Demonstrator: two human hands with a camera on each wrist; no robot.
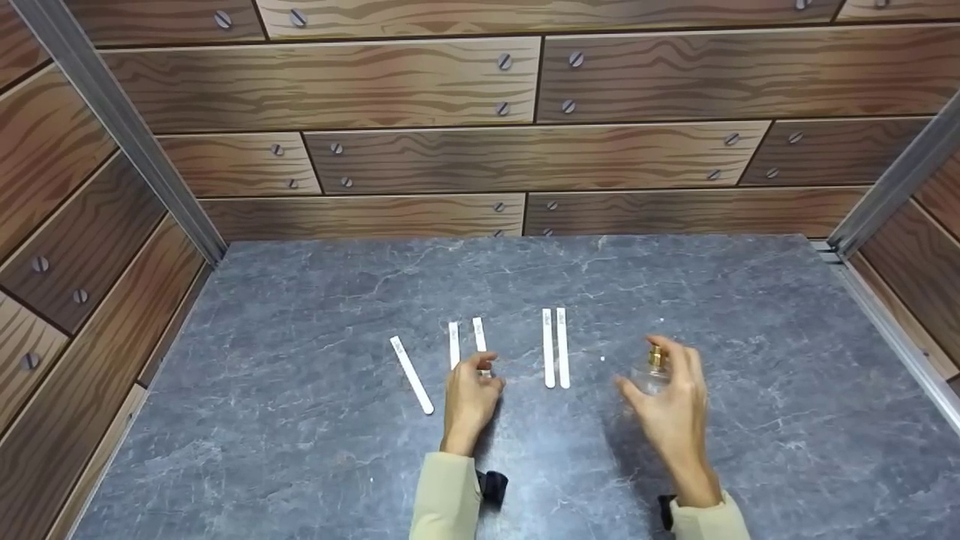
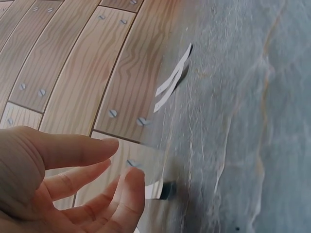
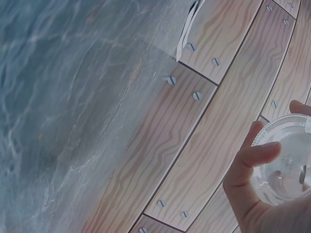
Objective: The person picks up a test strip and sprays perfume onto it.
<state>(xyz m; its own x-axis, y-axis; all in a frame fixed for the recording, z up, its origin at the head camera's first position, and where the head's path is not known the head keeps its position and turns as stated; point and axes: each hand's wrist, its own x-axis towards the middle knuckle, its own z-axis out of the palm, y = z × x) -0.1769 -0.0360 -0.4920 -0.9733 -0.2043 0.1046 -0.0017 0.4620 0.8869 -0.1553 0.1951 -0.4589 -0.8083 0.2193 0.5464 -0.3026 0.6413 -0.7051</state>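
My right hand (image 1: 675,401) grips a clear glass perfume bottle (image 1: 649,379) with a gold neck, at the right of the table. Seen in the right wrist view, the bottle's round ridged base (image 3: 284,165) faces the camera, with fingers curled about it. My left hand (image 1: 471,394) is over the lower ends of two white paper strips (image 1: 454,341), its thumb and fingers apart and loosely bent. Between those fingers in the left wrist view I see nothing held. Two more strips (image 1: 549,349) lie side by side between the hands. Left of the left hand, a single strip (image 1: 412,375) lies slanted.
The strips lie on a grey marbled table (image 1: 300,450). Wood-patterned panels (image 1: 420,82) stand at the back and sides, with metal rails (image 1: 142,127) at the corners. Small white specks (image 1: 602,358) dot the tabletop near the bottle.
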